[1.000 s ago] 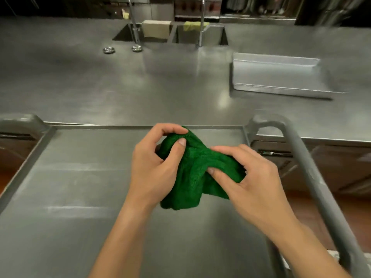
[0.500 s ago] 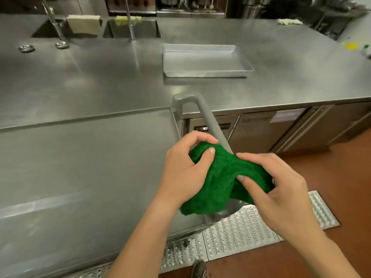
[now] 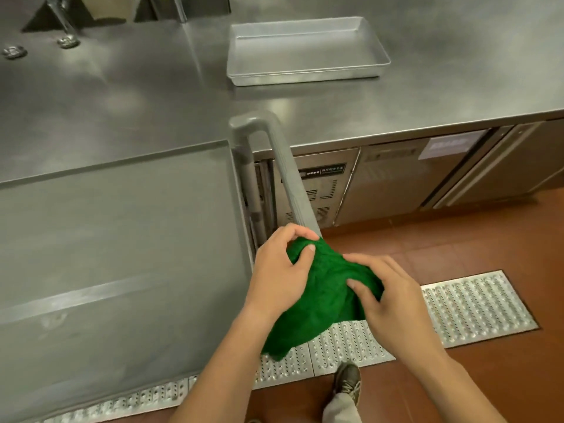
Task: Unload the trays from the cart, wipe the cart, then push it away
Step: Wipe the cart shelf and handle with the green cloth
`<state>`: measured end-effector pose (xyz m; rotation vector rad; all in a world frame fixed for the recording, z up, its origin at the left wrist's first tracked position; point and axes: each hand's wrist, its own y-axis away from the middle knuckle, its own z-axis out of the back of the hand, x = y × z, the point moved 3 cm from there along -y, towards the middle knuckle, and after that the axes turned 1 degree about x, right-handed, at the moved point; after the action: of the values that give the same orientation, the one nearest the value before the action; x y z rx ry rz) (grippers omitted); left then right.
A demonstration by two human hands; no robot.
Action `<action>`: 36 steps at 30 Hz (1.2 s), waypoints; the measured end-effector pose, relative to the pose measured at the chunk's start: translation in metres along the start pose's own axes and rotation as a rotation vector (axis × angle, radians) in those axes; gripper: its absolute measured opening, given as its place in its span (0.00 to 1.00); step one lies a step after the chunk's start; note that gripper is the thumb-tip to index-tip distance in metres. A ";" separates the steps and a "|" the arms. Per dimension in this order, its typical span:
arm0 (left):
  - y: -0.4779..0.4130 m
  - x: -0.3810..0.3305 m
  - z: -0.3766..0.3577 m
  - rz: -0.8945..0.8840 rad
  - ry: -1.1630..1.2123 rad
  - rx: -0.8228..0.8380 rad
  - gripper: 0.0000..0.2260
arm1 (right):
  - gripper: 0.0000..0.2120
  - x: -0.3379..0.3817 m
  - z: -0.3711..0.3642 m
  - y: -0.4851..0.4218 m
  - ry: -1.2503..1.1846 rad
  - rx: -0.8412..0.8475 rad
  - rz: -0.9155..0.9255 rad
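Observation:
A green cloth is bunched between both hands, just right of the cart's top shelf. My left hand pinches its upper left part and my right hand grips its right side. The cloth lies over the lower end of the cart's grey handle bar. The cart's steel shelf is bare. A metal tray rests on the steel counter beyond the cart.
Two sink basins with taps sit at the counter's far left. Under-counter cabinets line the right. A perforated metal floor grate runs across the red floor below my hands; my shoe stands by it.
My view has swung right and down, so the cart shelf now sits left. Both hands with the cloth have shifted from over the shelf to the handle side.

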<state>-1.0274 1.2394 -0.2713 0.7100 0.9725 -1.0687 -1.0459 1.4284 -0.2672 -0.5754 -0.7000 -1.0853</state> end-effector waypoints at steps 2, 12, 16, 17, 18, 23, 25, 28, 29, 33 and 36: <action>-0.015 0.000 -0.004 0.008 0.003 -0.089 0.12 | 0.19 -0.007 0.001 -0.027 -0.045 0.051 0.018; -0.081 0.006 -0.005 0.152 0.082 -0.405 0.13 | 0.21 -0.012 -0.016 -0.150 -0.120 0.267 0.201; -0.116 0.014 -0.003 0.177 0.115 -0.493 0.14 | 0.20 -0.011 -0.026 -0.194 -0.140 0.293 0.249; -0.125 0.016 -0.002 0.183 0.118 -0.518 0.14 | 0.20 -0.010 -0.028 -0.206 -0.140 0.300 0.264; -0.135 0.018 -0.001 0.189 0.126 -0.537 0.14 | 0.20 -0.010 -0.031 -0.218 -0.135 0.307 0.278; -0.191 0.028 0.009 0.190 0.169 -0.629 0.13 | 0.19 -0.002 -0.045 -0.285 -0.099 0.325 0.331; -0.212 0.031 0.013 0.200 0.181 -0.662 0.12 | 0.19 0.001 -0.051 -0.309 -0.094 0.329 0.356; -0.242 0.036 0.021 0.207 0.185 -0.700 0.10 | 0.18 0.007 -0.061 -0.344 -0.070 0.332 0.381; -0.253 0.039 0.022 0.218 0.177 -0.712 0.10 | 0.18 0.007 -0.064 -0.356 -0.067 0.339 0.389; -0.280 0.040 0.031 0.250 0.146 -0.792 0.08 | 0.16 0.019 -0.073 -0.394 -0.069 0.377 0.424; -0.299 0.046 0.035 0.290 0.097 -0.882 0.05 | 0.15 0.029 -0.087 -0.428 -0.076 0.432 0.478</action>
<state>-1.2900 1.0896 -0.3056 0.1554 1.2444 -0.2802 -1.4145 1.1934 -0.2670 -0.3819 -0.7846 -0.4500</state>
